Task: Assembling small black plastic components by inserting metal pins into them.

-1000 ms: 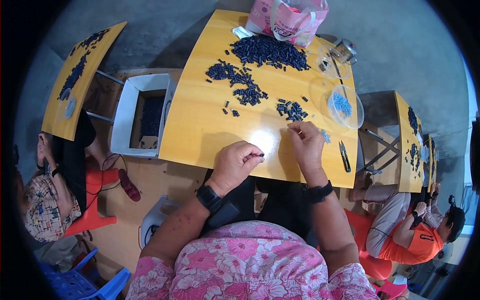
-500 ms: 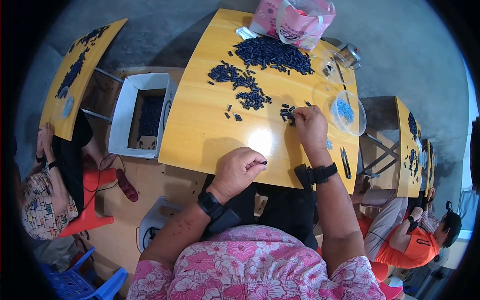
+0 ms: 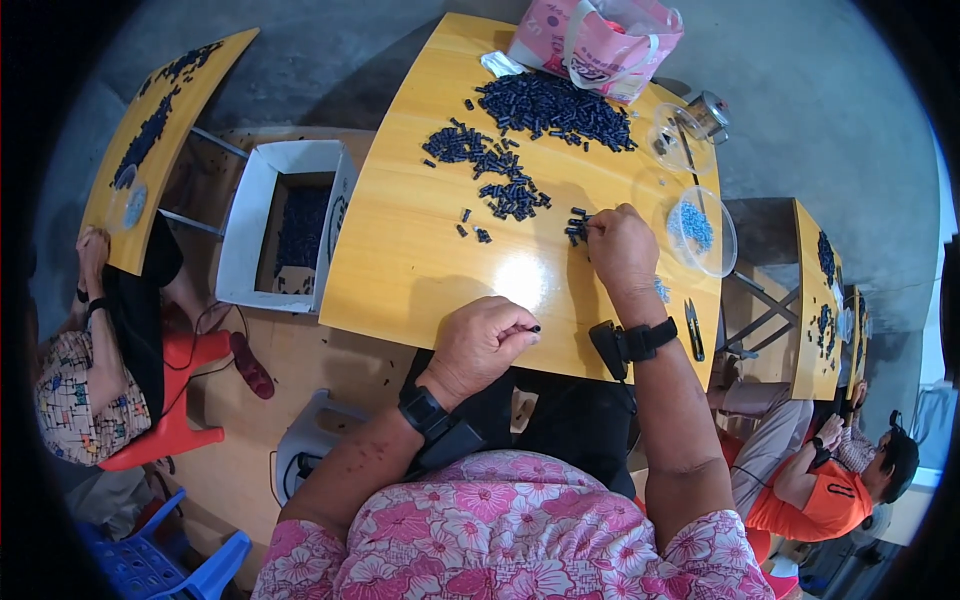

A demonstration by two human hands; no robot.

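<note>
A: What's the biggest thing there?

B: The yellow table (image 3: pixel 420 270), filling the upper middle of the frame.

A: And next?

B: An open white box (image 3: pixel 250 215) at centre left, with dark pieces lying inside. Then a pink bag (image 3: pixel 595 45) with pale handles, at the top of the frame.

A: Where are the person's hands?

B: The left hand (image 3: pixel 487 340) is just below the middle of the frame, thumb and forefinger pinched on a small black piece (image 3: pixel 535 329), its dark end poking out. The right hand (image 3: pixel 624 252) is a little higher and to the right, fingers bent down at a small group of black pieces (image 3: pixel 577 228). I can't tell whether it grips one; the hand hides its own fingertips.

A: Are there more of those pieces?

B: Yes, a big heap (image 3: pixel 550 110) at upper centre, with a looser patch (image 3: pixel 490 165) below and left of it.

A: What about the right side of the table?

B: A clear tub (image 3: pixel 728 245) at right of centre, then a metal mug (image 3: pixel 709 115) at upper right. Below the tub lie dark snips (image 3: pixel 694 330).

A: And the smallest things?

B: Light-blue bits (image 3: pixel 693 228), gathered in the tub.
</note>
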